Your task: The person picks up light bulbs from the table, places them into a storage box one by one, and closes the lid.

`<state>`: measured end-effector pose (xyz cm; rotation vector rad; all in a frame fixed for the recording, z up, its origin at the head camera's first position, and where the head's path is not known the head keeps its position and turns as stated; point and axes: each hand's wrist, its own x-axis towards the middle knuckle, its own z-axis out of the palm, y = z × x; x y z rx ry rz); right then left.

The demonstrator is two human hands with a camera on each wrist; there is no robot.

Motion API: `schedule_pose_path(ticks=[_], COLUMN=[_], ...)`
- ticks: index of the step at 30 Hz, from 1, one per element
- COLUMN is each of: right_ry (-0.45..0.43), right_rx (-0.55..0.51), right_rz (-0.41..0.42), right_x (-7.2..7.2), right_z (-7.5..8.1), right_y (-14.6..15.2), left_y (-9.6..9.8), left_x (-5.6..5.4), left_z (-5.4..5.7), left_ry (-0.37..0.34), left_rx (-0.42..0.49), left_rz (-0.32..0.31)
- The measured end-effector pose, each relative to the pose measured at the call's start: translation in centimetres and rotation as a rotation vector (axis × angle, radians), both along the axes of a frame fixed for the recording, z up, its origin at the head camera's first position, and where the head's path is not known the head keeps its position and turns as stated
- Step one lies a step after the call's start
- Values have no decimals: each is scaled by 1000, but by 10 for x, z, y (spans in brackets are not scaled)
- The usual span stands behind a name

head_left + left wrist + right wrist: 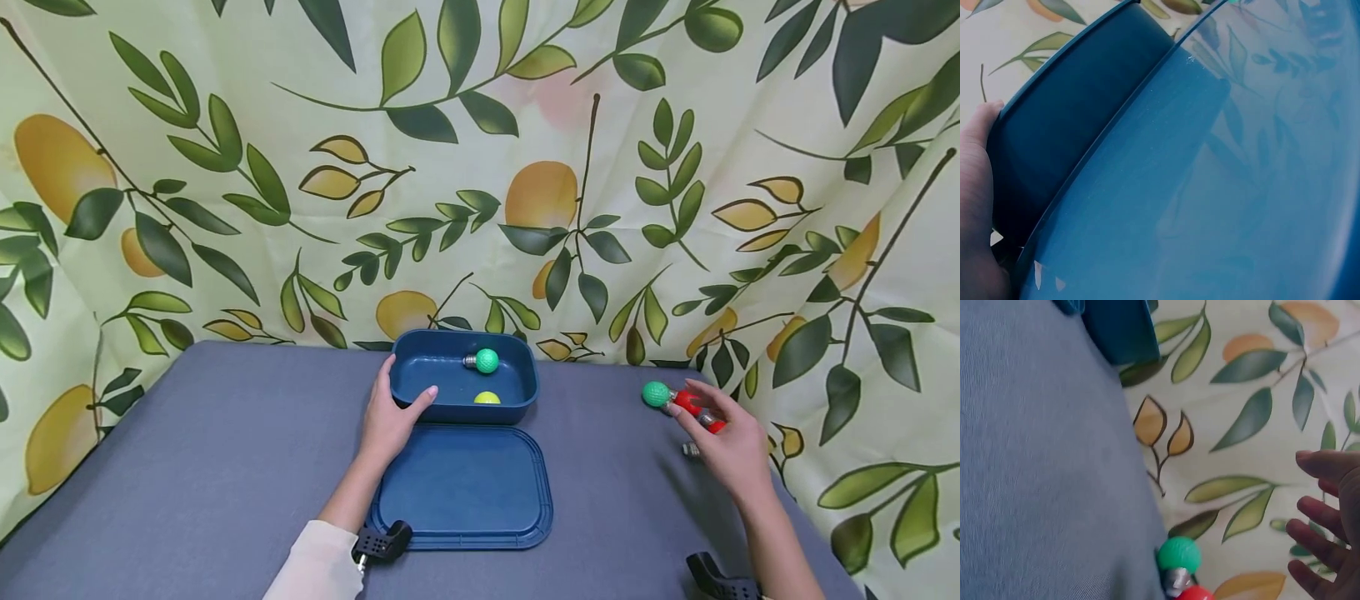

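My left hand (pixel 387 423) holds the left front corner of a dark blue open box (pixel 457 414), its thumb over the front rim and its fingers along the left side. In the left wrist view part of that hand (pixel 975 181) touches the box's wall (pixel 1072 106). Inside the box lie a green light bulb (pixel 487 361) and a yellow round thing (pixel 487 398), partly hidden by the front wall. Over several small bulbs at the right hovers my right hand (pixel 731 442), fingers spread and holding nothing. Among them are a green bulb (pixel 656 394) and a red bulb (pixel 687 402).
A blue lid (pixel 465 487) lies flat in front of the box on the grey-blue table (pixel 247 467). Below the right hand shows a bulb's metal screw base (pixel 690 450). Leaf-and-fruit cloth (pixel 465 233) hangs behind the table and along both sides.
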<state>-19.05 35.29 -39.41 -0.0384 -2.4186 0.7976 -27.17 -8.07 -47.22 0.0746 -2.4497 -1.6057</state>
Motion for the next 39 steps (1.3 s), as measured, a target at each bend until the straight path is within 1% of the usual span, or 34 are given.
schedule_pose_path(ticks=[5, 7, 11, 13, 17, 21, 24, 27, 30, 34, 36, 39], right_ry=[-68, -97, -126, -122, -77, -31, -32, -53, -90, -158, -177, -198], right_rx=[-23, -24, -17, -13, -27, -63, -119, -176, -192, -193, -198, -172], right_rz=[-20, -42, -72, -80, -100, -137, -151, -164, -179, -197, -195, -176], right_x=[-5, -6, -7, -7, -6, -6, -6, -7, -8, -10, -10, -11], right_z=[-10, -14, -26, -33, -46, -56, -62, -67, -70, -73, -75, -77], right_y=[13, 17, 26, 31, 40, 49, 54, 59, 63, 65, 66, 66], left_y=[-2, -3, -3, -2, -1, 1, 1, 1, 1, 1, 0, 0], left_x=[1, 1, 0, 0, 1, 1, 1, 0, 0, 0, 0, 0], left_z=[1, 1, 2, 1, 0, 0, -1, 0, 0, -1, -1, -1], left_ry=[-7, -9, -4, -6, -10, -7, -8, -11, -10, -8, -6, -2], left_rx=[-15, -20, -19, -24, -28, -26, -29, -26, -21, -21, -23, -22], left_rz=[4, 2, -1, -3, -8, -5, 0, 1, -1, 6, 11, 12])
